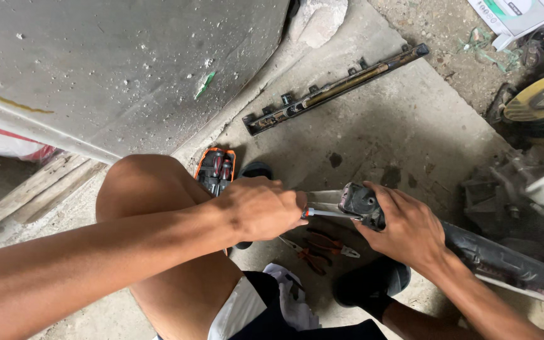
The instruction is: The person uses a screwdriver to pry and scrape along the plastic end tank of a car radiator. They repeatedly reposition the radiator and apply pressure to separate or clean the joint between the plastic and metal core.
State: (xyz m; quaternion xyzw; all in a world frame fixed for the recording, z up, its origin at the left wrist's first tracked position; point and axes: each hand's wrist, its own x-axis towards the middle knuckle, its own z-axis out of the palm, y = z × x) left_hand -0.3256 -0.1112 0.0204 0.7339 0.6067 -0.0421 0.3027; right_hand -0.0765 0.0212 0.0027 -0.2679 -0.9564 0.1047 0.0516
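While a dark, grimy part is gripped at its blocky end by the right hand, a screwdriver is clenched in the left hand and its shaft is laid against that end. From the part, a long black body is seen running right and down, out of frame. Just below the part, pliers lie on the concrete floor, beside a white rag. Left of the part, behind the bent knee, an orange tool case is propped. Above the part a bare stretch of floor is left open, bounded by a long slotted rail lying diagonally. Right of the part, room is closed off by grey machinery.
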